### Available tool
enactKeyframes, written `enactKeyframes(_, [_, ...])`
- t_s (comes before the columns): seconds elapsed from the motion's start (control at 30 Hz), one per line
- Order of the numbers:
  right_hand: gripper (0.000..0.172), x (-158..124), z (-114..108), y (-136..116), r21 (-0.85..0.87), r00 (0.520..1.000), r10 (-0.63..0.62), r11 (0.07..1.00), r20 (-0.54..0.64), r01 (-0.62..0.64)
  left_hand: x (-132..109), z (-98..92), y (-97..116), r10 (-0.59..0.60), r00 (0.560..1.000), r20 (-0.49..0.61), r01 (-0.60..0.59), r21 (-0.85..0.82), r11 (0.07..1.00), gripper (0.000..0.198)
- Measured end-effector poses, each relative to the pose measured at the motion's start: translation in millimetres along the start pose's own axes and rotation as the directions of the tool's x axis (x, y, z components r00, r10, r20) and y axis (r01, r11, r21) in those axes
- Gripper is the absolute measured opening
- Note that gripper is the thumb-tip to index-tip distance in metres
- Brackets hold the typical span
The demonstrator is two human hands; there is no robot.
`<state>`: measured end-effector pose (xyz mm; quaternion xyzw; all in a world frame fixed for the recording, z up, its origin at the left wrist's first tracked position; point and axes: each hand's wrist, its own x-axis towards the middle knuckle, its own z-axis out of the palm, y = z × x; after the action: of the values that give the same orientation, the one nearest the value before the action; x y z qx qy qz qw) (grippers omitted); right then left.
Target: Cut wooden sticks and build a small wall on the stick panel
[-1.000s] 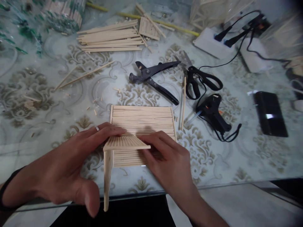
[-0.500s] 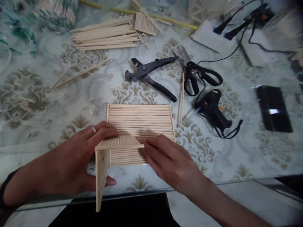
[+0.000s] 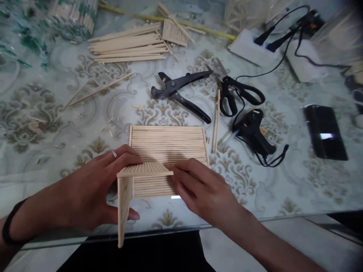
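A flat panel of thin wooden sticks lies on the glass-topped table. Above its near left part stands an L-shaped piece of two joined stick panels, one running across and one hanging down towards me. My left hand is closed on this corner, its fingers along the back of the piece and its thumb by the lower panel. At the piece's right end, my right hand has its fingers bent and pinched together; the fingertips are partly hidden behind the edge.
Beyond the panel lie black cutting pliers, scissors and a glue gun with its cord. A bundle of sticks is at the back. A power strip and a phone are to the right.
The L-shaped piece's lower end has lifted slightly and shifted a little right with my left hand. The whole view has shifted slightly; both hands keep their grip.
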<state>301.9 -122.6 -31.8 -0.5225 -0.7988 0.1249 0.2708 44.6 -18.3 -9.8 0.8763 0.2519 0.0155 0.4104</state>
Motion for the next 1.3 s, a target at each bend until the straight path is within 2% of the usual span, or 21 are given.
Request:
enactKeyframes(0.07, [0.019,5,1,-3,0.03,0.996,0.081,0.996,-0.039,-0.08,1,-1.9,2,0.005,1.0,0.012,-0.005,0.026,1.0,0.076])
enactKeyframes(0.2, [0.013,18,8,-8,0.103,0.976,0.209,0.974,-0.069,-0.201,2,-6.6,8,-0.001,0.999,0.046,-0.003,0.082,0.997,0.058])
enactKeyframes(0.3, [0.014,22,14,-11,0.118,0.964,0.259,0.961,-0.067,-0.25,1,-6.2,8,0.052,0.999,0.012,-0.053,0.076,0.996,0.056])
enactKeyframes(0.43, [0.014,22,18,-14,0.119,0.953,0.283,0.955,-0.106,-0.271,1,-3.4,6,0.073,0.997,-0.014,-0.072,0.058,0.996,0.055])
enactKeyframes(0.6, [0.016,24,19,-18,0.129,0.94,0.326,0.941,-0.1,-0.313,3,-3.4,9,0.071,0.997,-0.019,-0.07,0.052,0.996,0.049])
enactKeyframes(0.83, [0.026,27,21,-24,0.144,0.925,0.371,0.923,-0.081,-0.358,1,-1.2,10,0.007,1.0,-0.012,-0.007,0.019,1.0,0.05])
enactKeyframes(0.97, [0.025,26,23,-26,0.144,0.918,0.39,0.915,-0.075,-0.377,1,-1.2,10,-0.05,0.999,0.022,0.049,0.017,0.999,0.054])
enactKeyframes(1.13, [0.024,25,23,-26,0.159,0.909,0.409,0.906,-0.084,-0.393,1,0.1,3,0.014,1.0,0.017,-0.014,0.006,1.0,0.063])
enactKeyframes(1.3, [0.011,20,14,-25,0.199,0.898,0.437,0.885,-0.043,-0.421,1,-0.7,4,-0.007,1.0,0.023,0.006,0.022,1.0,0.056])
